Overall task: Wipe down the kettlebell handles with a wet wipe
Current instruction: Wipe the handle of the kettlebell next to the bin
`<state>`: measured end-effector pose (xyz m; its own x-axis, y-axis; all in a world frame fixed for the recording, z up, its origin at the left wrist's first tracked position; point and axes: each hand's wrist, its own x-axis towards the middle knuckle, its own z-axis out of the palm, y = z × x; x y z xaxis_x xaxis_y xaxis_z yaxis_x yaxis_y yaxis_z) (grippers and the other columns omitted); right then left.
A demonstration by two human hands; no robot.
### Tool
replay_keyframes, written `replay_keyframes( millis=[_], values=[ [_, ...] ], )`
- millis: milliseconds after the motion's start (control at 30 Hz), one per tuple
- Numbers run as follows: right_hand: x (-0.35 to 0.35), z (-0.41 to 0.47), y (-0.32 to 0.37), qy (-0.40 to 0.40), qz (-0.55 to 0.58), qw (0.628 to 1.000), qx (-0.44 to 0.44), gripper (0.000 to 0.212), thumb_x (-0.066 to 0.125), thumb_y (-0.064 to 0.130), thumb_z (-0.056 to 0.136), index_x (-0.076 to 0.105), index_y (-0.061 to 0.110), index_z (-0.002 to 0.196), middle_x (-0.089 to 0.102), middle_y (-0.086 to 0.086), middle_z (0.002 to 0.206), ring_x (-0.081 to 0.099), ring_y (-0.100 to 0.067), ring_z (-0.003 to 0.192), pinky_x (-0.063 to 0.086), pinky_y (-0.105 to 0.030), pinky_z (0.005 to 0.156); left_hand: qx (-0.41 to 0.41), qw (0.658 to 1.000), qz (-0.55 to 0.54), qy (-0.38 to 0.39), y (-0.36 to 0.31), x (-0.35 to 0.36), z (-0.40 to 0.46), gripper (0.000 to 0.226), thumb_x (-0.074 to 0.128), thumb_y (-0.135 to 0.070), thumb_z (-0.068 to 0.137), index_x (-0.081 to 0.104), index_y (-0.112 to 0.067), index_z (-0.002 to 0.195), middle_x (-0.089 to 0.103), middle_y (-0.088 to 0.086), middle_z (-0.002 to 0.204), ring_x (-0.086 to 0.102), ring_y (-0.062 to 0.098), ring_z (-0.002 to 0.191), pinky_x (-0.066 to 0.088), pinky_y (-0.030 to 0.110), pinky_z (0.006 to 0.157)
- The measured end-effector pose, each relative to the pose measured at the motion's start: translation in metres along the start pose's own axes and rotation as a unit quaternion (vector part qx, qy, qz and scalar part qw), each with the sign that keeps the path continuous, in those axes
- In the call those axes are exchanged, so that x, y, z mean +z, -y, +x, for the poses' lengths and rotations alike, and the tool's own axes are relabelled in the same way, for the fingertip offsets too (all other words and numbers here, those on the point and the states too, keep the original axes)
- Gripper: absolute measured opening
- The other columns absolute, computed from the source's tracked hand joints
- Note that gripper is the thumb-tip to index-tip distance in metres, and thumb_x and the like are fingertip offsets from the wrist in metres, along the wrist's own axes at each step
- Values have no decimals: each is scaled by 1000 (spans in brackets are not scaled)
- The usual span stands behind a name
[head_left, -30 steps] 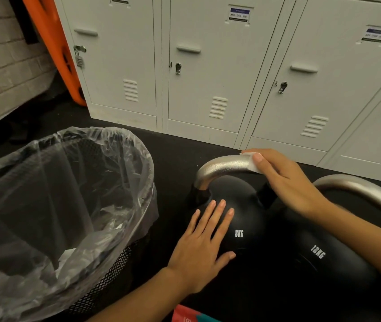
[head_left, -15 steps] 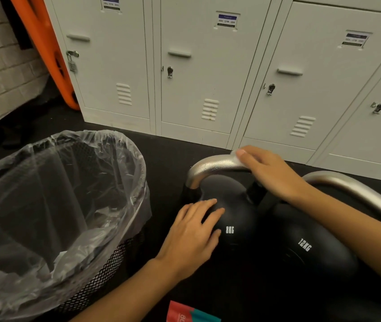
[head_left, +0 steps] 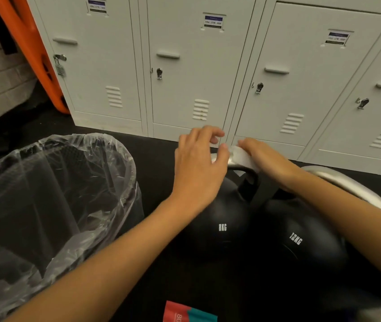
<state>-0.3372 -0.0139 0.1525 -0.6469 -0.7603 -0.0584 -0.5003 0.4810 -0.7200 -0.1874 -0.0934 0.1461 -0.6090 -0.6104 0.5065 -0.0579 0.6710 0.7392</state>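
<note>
Two black kettlebells stand side by side on the dark floor, the 8 kg kettlebell on the left and the 12 kg kettlebell on the right. Each has a silver handle. A white wet wipe lies draped over the 8 kg handle. My right hand grips the wipe against that handle from the right. My left hand is up at the handle's left side, thumb and fingers pinching the wipe's left end; it is slightly blurred. The 12 kg handle is bare.
A mesh waste bin with a clear liner stands just left of the kettlebells. White lockers run along the back. A red and teal pack lies at the near edge. An orange object leans against the brick wall at far left.
My left hand has left the 8 kg kettlebell's body and risen to the handle, meeting the wipe's end. My right hand stays on the handle with the wipe.
</note>
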Motion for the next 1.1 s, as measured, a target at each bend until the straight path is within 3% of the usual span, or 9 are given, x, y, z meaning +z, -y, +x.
replay_keyframes(
  millis=[67,133,267,333,467,667,833,967,1100],
  values=[
    [-1,5,3,27,6,1000,3,41,28,36,105,55,19,131,54,-2,133,51,-18,117,34,-29,99,-15,995,77,60,-4,4,19,21,48,-32,98,56,-27,116,52,-11,113,35,7,108,32,28,95],
    [-2,6,-4,37,8,999,24,40,27,35,106,52,20,133,52,0,127,48,-16,111,29,-26,94,-37,993,84,73,0,5,28,23,45,-36,99,56,-27,116,53,-8,118,38,12,114,32,31,97],
    [2,2,-39,56,144,985,75,37,25,27,106,60,25,96,62,-2,86,53,-18,84,40,-27,73,-123,990,-59,-18,22,2,8,28,46,-41,98,53,-25,120,51,-9,115,40,11,116,35,34,104],
    [7,3,-55,43,253,961,105,37,27,28,106,62,23,94,66,-3,82,57,-18,83,44,-28,74,-161,983,-75,-35,36,4,-13,38,48,-46,95,49,-24,126,48,-8,120,36,7,117,34,29,102],
    [10,1,-54,71,255,960,96,42,26,24,105,61,14,84,69,-10,77,59,-28,83,43,-33,80,-186,982,-39,-7,56,10,-49,69,54,-59,83,36,-23,140,36,-7,132,24,-1,118,27,24,101],
    [-1,7,-41,52,107,993,11,41,31,39,101,66,21,112,67,-7,112,59,-26,109,37,-39,107,-223,975,6,18,73,16,-66,91,71,-52,76,24,-20,148,29,0,144,24,13,132,28,33,110],
    [0,-1,-64,73,239,967,51,39,35,36,103,73,26,105,69,-6,117,60,-21,114,37,-40,111,-278,959,16,52,83,22,-66,74,71,-41,82,35,-16,142,37,4,138,34,23,131,33,38,108],
    [-6,3,-29,69,-14,997,-12,39,28,34,104,62,16,111,64,-7,109,56,-27,101,40,-37,97,-277,960,12,43,88,23,-65,60,68,-38,86,45,-14,135,44,3,128,43,21,122,38,36,103],
    [5,-4,16,63,-250,959,-114,36,20,26,108,50,15,91,53,-4,89,49,-25,85,38,-32,72,-272,961,12,40,90,23,-66,58,67,-40,86,46,-15,134,44,1,126,44,19,120,39,33,101]
  ],
)
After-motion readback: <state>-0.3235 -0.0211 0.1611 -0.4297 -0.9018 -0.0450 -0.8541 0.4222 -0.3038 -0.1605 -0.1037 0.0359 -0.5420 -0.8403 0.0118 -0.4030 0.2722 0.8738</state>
